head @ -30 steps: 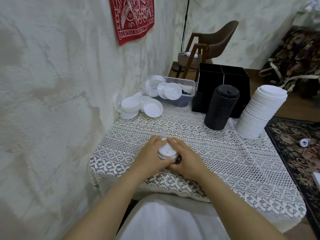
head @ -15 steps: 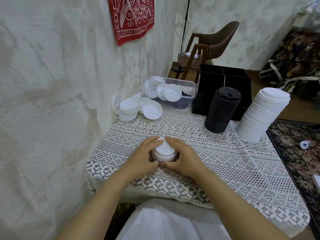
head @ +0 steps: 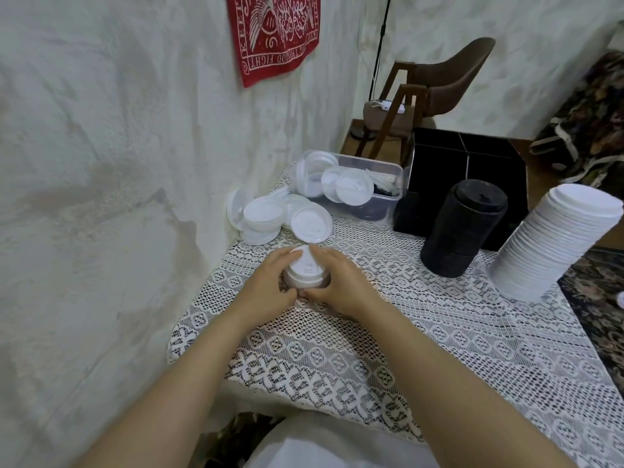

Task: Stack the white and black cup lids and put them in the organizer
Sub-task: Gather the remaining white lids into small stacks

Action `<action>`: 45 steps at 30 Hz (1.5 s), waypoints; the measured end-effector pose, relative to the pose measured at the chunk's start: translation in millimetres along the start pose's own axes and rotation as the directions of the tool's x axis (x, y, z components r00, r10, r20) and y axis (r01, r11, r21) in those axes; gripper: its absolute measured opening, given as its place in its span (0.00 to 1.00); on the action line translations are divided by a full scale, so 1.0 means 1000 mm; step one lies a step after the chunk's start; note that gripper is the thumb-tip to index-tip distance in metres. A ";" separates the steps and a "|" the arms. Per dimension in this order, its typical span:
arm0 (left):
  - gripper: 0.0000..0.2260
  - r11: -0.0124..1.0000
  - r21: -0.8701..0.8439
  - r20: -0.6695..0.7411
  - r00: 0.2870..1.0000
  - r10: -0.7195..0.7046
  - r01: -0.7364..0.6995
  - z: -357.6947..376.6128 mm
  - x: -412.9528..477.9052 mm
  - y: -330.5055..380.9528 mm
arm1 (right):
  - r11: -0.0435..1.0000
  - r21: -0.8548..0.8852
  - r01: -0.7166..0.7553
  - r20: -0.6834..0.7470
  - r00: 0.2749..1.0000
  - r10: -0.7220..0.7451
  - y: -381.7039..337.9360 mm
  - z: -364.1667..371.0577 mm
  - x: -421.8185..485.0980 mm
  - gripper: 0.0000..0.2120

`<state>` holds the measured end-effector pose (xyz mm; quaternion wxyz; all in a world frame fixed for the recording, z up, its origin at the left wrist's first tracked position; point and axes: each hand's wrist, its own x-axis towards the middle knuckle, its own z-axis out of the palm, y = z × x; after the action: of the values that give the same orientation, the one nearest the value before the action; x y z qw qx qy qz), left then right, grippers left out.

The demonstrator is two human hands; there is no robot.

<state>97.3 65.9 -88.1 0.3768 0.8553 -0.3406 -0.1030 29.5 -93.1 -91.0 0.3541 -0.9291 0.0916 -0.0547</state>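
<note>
Lid stack (head: 306, 272) nearer loose lids (head: 270, 217) now, axis upright, left hand (head: 266, 292), right hand (head: 342, 286) curled round it.

free: tablecloth (head: 456, 349) front-right | blocks: loose lids (head: 266, 216) ahead, black stack (head: 462, 231) right

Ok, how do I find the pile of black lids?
Find the lace-covered table. At its far side, before the black box organizer, stands a tall stack of black plastic lids. Beside it, the tall white lid stack differs in colour.
</note>
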 end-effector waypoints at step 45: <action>0.29 0.995 0.037 -0.102 0.991 -0.092 0.096 0.011 0.010 -0.017 | 0.702 0.680 -0.211 -0.099 0.922 0.374 0.000 -0.038 0.071 0.16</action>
<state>108.6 61.2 -107.0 0.3701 0.8821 -0.2827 -0.0706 92.2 -132.7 -60.1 0.6489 -0.7048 0.2539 -0.1330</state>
